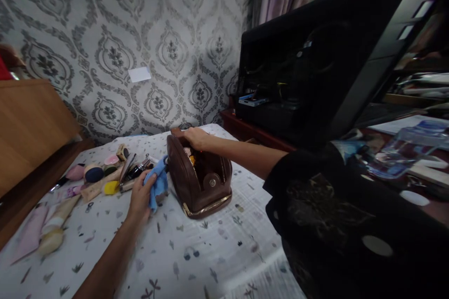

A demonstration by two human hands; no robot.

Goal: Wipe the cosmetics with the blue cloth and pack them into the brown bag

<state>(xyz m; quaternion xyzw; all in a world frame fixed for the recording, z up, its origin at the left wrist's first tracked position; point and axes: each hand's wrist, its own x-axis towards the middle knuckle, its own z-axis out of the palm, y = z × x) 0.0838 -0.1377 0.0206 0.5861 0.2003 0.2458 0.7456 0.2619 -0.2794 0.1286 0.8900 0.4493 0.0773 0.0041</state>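
A brown leather pouch (198,182) with a gold zip stands open on a patterned bedsheet (196,252). My right hand (195,138) grips its far top edge, fingers curled over the rim. My left hand (142,196) is closed on a blue cloth (157,186), which it presses against the pouch's left side. Something orange shows inside the pouch.
Makeup sponges, brushes and tubes (105,177) lie scattered to the left of the pouch. A wooden bed board (31,126) runs along the left. A black cabinet (315,65) on a red shelf stands at the right, with cluttered items (407,149) beyond it.
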